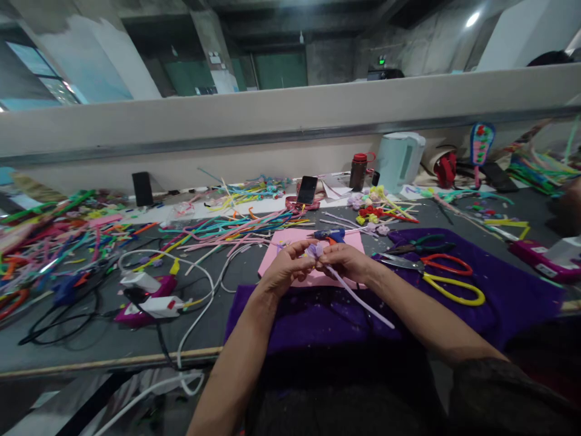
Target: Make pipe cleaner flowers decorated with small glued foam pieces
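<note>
Seen from the head camera: both hands raised over a pink sheet (318, 242) on a grey worktable (100, 339), fingers closed together on a small lilac pipe-cleaner flower (315, 249) held between them. Left hand (287, 266) curled around the bloom from the left, thumb and fingertips pinched on it; right hand (345, 261) pressed against it from the right, fingers bent tight, with the pale stem (358, 298) trailing down and rightward from under the palm across a purple cloth (499, 290). Flower held just above the pink sheet, near the cloth's far edge, whether touching the sheet impossible to tell. Just beyond the hands, a blue-handled glue gun (330, 234) lying on the pink sheet. To the right on the cloth, yellow-handled scissors (454, 290), red-handled scissors (442, 263) and green-handled pliers (422, 244), well apart from the fingers. To the left, a heap of coloured pipe cleaners (59, 242) spread over the table, and a pink power strip (145, 303) with white plugs and cables near the front edge. Farther back, a dark phone (307, 189) propped upright, a brown jar with a red lid (358, 171), a white kettle (399, 160), and a cluster of finished small flowers (372, 209) beside them. Low grey partition wall (227, 121) behind the bench.
</note>
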